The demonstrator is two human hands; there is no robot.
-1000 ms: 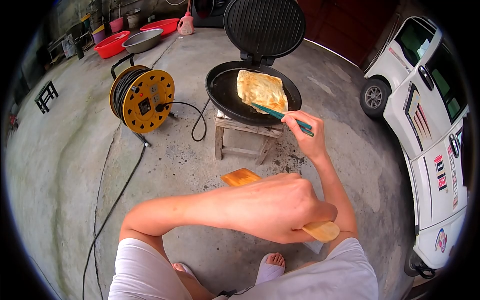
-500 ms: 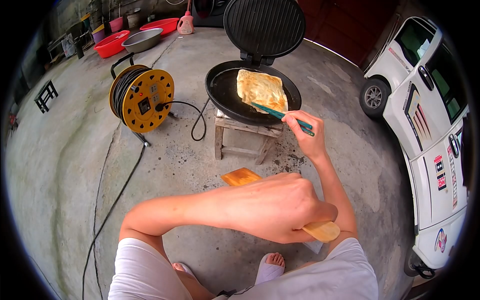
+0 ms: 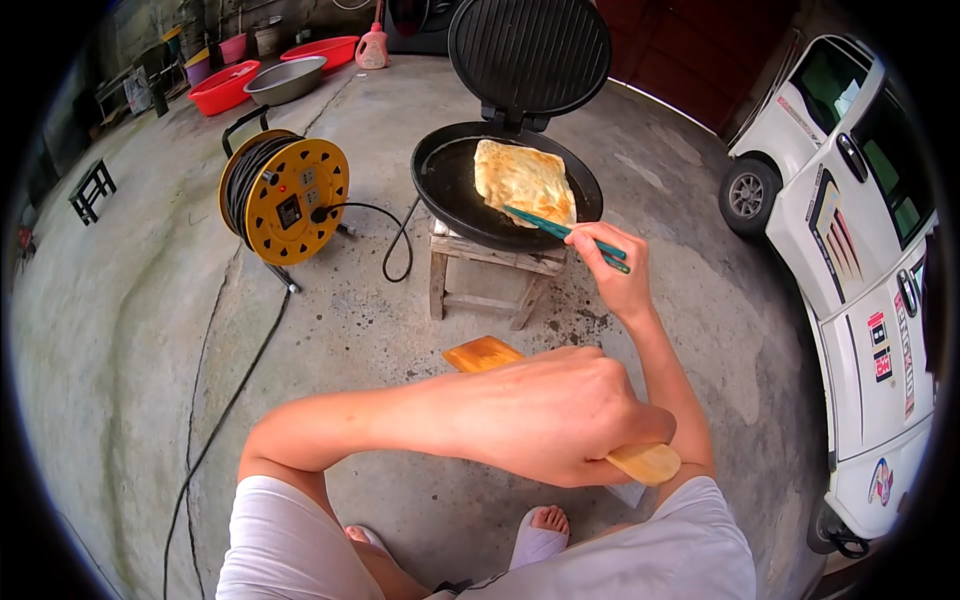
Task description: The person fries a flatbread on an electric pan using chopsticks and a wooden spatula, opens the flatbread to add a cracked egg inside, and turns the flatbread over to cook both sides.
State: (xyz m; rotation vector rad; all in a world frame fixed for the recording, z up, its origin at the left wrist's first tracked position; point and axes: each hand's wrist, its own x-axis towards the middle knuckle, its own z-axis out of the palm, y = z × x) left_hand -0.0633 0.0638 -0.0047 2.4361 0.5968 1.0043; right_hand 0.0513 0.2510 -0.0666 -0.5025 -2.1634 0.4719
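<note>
A browned, square flatbread (image 3: 522,178) lies in the black electric griddle (image 3: 440,185), whose ridged lid (image 3: 530,60) stands raised behind it. My right hand (image 3: 612,262) is closed around green chopsticks (image 3: 560,228), and their tips touch the flatbread's near edge. Held low across my body, my left hand (image 3: 575,415) is wrapped round a wooden spatula (image 3: 645,463). The spatula's flat blade (image 3: 482,353) points out to the left beyond my forearm, while its handle end sticks out of my fist. The middle of the spatula is hidden behind the hand.
The griddle rests on a worn wooden stool (image 3: 500,258). To its left stands a yellow cable reel (image 3: 295,200) with a black cord (image 3: 402,250) running toward the griddle. A white vehicle (image 3: 850,200) is at right; basins (image 3: 285,82) sit at the back left.
</note>
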